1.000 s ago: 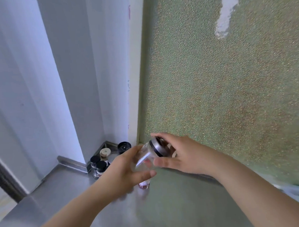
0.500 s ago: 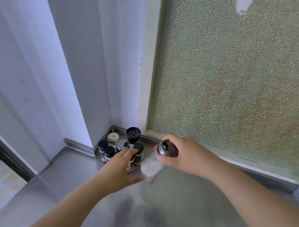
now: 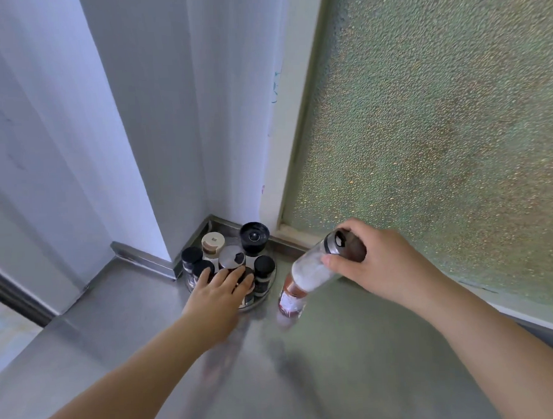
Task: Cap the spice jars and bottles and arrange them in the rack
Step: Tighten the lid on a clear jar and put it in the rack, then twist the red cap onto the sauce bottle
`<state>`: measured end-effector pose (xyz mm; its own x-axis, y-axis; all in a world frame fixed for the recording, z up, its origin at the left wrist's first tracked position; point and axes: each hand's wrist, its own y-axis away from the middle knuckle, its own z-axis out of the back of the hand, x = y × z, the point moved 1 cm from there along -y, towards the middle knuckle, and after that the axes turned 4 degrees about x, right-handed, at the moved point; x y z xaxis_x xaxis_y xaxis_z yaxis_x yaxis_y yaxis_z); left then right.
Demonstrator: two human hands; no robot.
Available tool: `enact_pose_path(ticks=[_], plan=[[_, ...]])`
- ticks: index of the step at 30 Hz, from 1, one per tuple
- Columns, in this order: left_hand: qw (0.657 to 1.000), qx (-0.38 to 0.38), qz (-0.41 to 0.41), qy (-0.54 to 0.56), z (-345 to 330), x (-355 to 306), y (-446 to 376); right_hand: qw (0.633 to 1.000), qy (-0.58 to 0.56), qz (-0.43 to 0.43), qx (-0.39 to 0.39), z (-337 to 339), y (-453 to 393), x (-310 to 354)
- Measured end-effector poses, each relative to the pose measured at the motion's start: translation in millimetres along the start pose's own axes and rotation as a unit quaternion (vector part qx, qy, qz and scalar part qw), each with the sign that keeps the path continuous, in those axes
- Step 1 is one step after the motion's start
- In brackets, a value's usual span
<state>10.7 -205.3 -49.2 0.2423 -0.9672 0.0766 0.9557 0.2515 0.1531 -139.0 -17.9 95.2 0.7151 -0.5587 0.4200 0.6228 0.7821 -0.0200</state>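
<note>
Right hand (image 3: 385, 268): gripping capped jar (image 3: 315, 267) by its top, centre-right; jar tilting, base lower left twd rack (image 3: 266, 289).
Left hand (image 3: 221, 287): fingers spread, resting on rack, nearer.

This looks like a home kitchen corner: a steel worktop (image 3: 308, 382) with a raised steel edge meets white walls (image 3: 157, 119) and a frosted, pebbled window (image 3: 439, 123), and a round rack (image 3: 257, 300) of small spice jars (image 3: 264, 267) sits in the corner.
</note>
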Motion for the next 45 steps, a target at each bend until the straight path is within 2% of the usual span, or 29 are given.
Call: enact_pose_path(ticks=[1,5,8,14,17,24,29,32,36,39,42,45], plan=[[1.0,0.019,0.0,-0.006,0,3,4,1.0,-0.002,-0.003,0.0,2,-1,0],[0.999,-0.016,0.006,-0.05,-4,25,14,1.0,-0.009,-0.009,0.002,7,-10,5],[0.998,0.008,0.015,-0.058,3,37,20,1.0,-0.008,-0.003,-0.005,10,-17,11],[0.994,0.054,0.088,0.047,6,64,19,1.0,0.02,0.014,-0.005,-3,-35,25],[0.991,0.053,0.089,0.085,3,79,12,0.999,0.034,0.028,0.023,-20,-48,33],[0.99,0.074,0.086,0.085,9,85,-9,0.987,0.083,0.045,0.126,-71,-81,45],[0.985,0.05,0.098,0.132,17,85,-14,0.976,0.115,0.029,0.184,-111,-99,43],[0.982,-0.007,0.097,0.162,20,87,-9,0.973,0.127,0.016,0.192,-131,-107,38],[0.969,-0.083,0.081,0.22,32,80,-3,0.971,0.126,0.012,0.201,-149,-110,35],[0.964,-0.132,0.05,0.224,37,71,-3,0.972,0.117,0.007,0.203,-156,-109,35],[0.965,-0.149,0.017,0.217,37,58,-7,0.971,0.106,0.016,0.215,-153,-105,36],[0.964,-0.154,-0.003,0.216,41,42,-14,0.98,0.116,0.065,0.148,-126,-99,35]])
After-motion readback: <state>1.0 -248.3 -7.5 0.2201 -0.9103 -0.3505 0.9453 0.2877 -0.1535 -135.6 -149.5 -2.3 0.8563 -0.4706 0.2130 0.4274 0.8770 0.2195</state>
